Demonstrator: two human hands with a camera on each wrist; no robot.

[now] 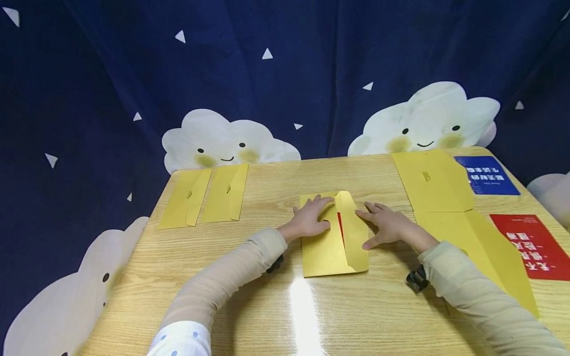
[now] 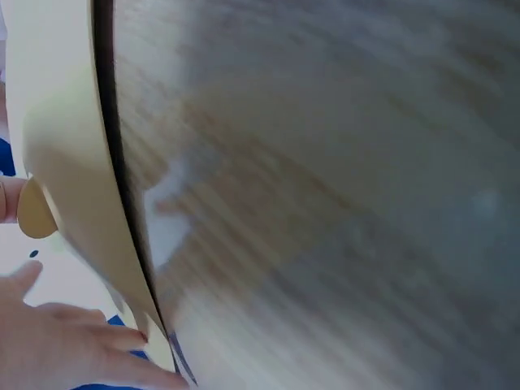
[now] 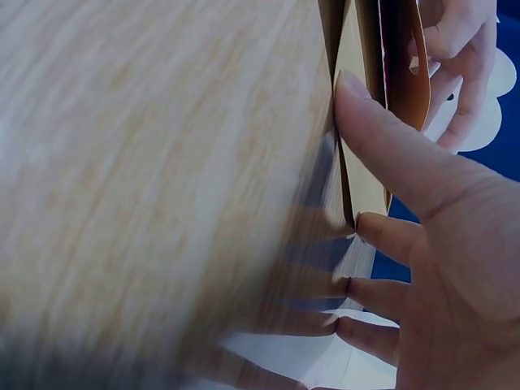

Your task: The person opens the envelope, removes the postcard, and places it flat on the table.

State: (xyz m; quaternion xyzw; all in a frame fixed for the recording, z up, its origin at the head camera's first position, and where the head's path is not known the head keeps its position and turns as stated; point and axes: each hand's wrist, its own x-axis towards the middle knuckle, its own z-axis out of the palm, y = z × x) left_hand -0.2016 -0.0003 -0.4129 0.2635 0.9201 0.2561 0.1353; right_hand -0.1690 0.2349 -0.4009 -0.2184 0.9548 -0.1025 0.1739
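the left hand (image 1: 308, 221) lies with fingers extended on a smooth yellow paper envelope (image 1: 324, 257) mid-desk; the right hand (image 1: 386, 225), fingers spread, touches its flap (image 1: 356, 237). both are open, gripping nothing. a red strip (image 1: 341, 228) shows in the slit. two flat, notched rectangular envelopes (image 1: 224, 198) lie near the far left corner; along the glossy wood-grain desk's (image 1: 258, 321) right edge, larger unfolded yellow pieces (image 1: 434, 183) adjoin flat blue (image 1: 498, 185) and red (image 1: 541, 247) cards.

- From the head, looking forward and down over the surface (image 1: 378, 316).
- From each wrist, looking sideways, low and close along it.
- Sharing one yellow envelope (image 1: 322, 257) across all three.
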